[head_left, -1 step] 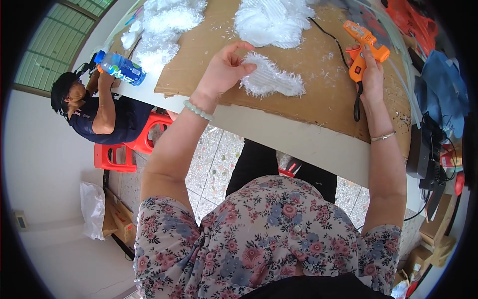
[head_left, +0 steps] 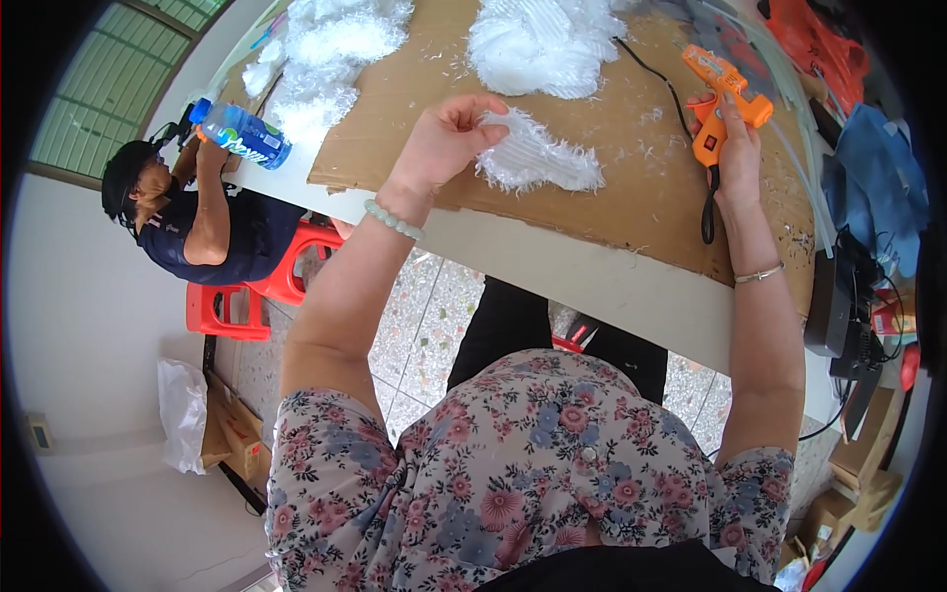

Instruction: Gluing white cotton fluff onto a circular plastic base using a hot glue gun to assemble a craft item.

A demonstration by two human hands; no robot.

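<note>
With the fingers of our left hand point(head_left: 449, 143) curled in, we hold one end of a small white fringed piece point(head_left: 545, 163) over the brown cardboard point(head_left: 651, 217) on the worktop point(head_left: 552, 261). Our right hand point(head_left: 738, 163) has its fingers wrapped around the handle of an orange glue gun point(head_left: 710, 146); a black cord point(head_left: 658, 73) runs between it and a larger white heap point(head_left: 543, 49).
</note>
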